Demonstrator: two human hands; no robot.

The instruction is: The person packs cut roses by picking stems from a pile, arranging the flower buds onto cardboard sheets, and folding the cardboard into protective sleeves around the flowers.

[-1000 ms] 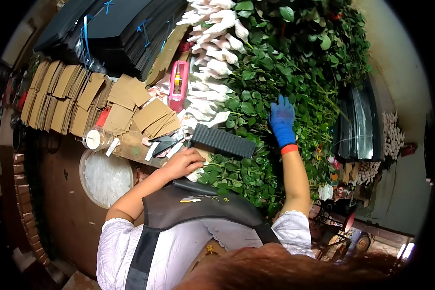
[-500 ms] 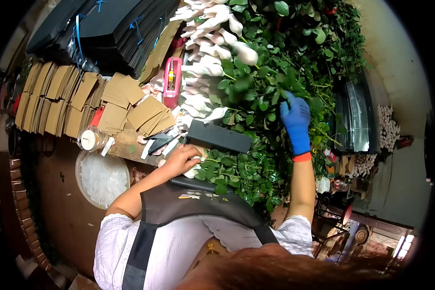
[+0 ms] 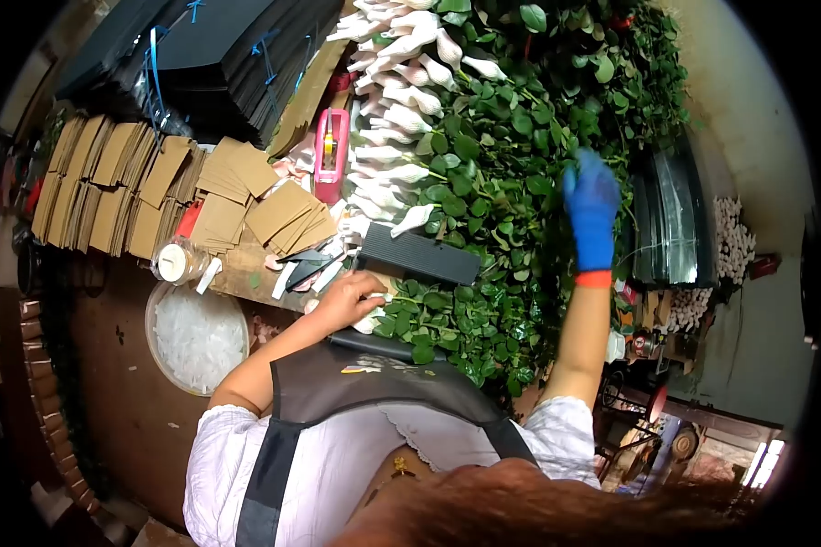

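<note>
My bare left hand [image 3: 349, 301] rests with curled fingers on white-wrapped flower heads [image 3: 371, 321] at the near table edge, their leafy stems [image 3: 452, 328] pointing right. In a blue glove with a red cuff, my right hand [image 3: 593, 202] is over the right part of the large pile of green stems [image 3: 520, 173]; its fingers are blurred, and whether they hold a stem cannot be made out. White-netted buds [image 3: 401, 118] line the pile's left side. A black ridged block [image 3: 420, 254] lies between the pile and the nearer stems.
Left of the buds are a pink tape dispenser [image 3: 331, 155], black scissors [image 3: 306, 267], cardboard pieces [image 3: 287, 217] and a clear jar [image 3: 173, 263]. Black sheets [image 3: 214, 55] are stacked at upper left. A round tub [image 3: 198, 339] stands below the table. Dark plastic sleeves [image 3: 670, 219] are at right.
My right hand has moved right and slightly away from me across the stems. One white-netted bud now sticks out rightward from the row near the top. My left hand has stayed nearly in place.
</note>
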